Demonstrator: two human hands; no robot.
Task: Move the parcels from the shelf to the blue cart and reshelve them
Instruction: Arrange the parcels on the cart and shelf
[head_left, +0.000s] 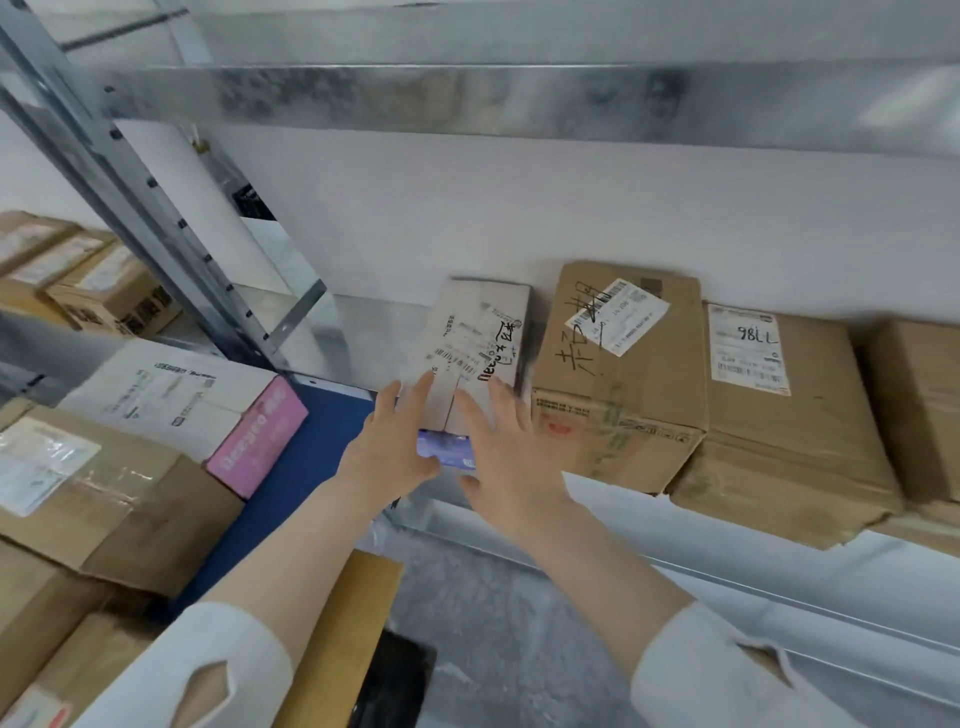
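A pale grey parcel (475, 343) with printed labels and a purple near end lies on the metal shelf (358, 338), left of the brown boxes. My left hand (395, 441) and my right hand (506, 447) reach to its near end, one on each side, fingers spread and lying against its top and front. Neither hand is closed round it. The blue cart (296, 478) stands at the left, just beside the shelf, loaded with a white box with a pink end (249, 421) and a taped brown box (104, 493).
Three brown boxes (618, 395) (784, 421) (924, 410) fill the shelf to the right. A shelf upright (171, 223) rises at the left, an upper shelf beam (519, 98) crosses overhead. More cartons (93, 286) sit far left. A brown box (343, 623) stands on the floor below.
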